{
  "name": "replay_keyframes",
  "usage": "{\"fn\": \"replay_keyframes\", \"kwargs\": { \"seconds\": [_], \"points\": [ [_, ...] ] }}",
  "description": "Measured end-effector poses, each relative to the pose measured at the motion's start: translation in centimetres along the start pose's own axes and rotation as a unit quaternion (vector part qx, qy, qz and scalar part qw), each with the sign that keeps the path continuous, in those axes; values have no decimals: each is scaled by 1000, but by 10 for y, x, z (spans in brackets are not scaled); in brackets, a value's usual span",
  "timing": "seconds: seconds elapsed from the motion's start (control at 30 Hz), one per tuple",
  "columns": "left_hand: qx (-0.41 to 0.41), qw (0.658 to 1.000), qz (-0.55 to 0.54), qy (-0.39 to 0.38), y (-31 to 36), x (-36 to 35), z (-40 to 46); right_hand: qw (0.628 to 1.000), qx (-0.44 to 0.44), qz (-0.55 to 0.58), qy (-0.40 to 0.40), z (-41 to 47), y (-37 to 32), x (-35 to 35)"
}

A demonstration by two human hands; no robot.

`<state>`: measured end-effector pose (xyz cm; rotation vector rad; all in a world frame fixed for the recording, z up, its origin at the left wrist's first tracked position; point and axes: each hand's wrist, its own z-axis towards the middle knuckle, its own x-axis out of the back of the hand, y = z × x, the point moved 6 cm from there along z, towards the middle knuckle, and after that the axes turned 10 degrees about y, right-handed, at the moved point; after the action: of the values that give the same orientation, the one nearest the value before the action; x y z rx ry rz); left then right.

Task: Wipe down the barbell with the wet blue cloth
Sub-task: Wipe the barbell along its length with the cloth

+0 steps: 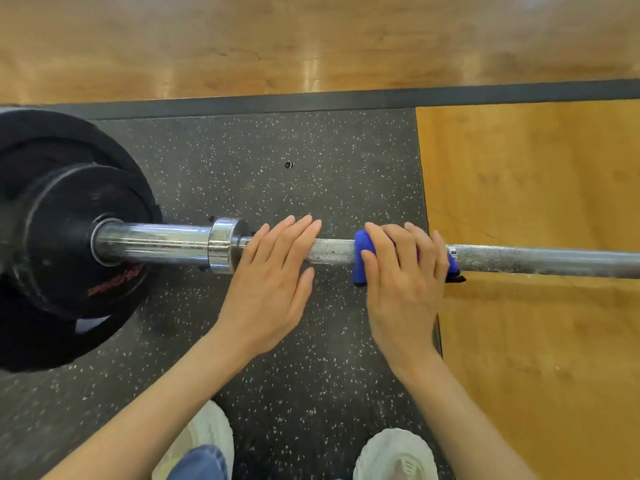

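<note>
A steel barbell (540, 259) lies across the view from left to right, its knurled shaft running off the right edge. The blue cloth (363, 252) is wrapped around the shaft near the middle. My right hand (403, 282) presses down on the cloth with its fingers curved over the bar. My left hand (273, 282) rests flat on the shaft beside the collar (224, 244), fingers straight and together, holding nothing. Most of the cloth is hidden under my right hand.
Black weight plates (65, 237) sit on the barbell's left sleeve. Beneath is a speckled black rubber mat (277, 161), with wooden platform boards (536, 168) to the right and beyond. My two white shoes (394, 455) stand at the bottom edge.
</note>
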<state>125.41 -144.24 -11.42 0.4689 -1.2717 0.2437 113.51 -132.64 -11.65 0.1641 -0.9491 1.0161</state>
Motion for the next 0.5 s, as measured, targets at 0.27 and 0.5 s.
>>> {"fn": "replay_keyframes", "kwargs": {
  "seconds": [0.27, 0.5],
  "points": [
    [29, 999, -4, 33, 6, 2, -1, 998, 51, 15, -19, 1, 18, 8],
    [31, 999, -16, 34, 3, 0, -3, 992, 104, 41, -65, 3, -12, -4]
  ]
}}
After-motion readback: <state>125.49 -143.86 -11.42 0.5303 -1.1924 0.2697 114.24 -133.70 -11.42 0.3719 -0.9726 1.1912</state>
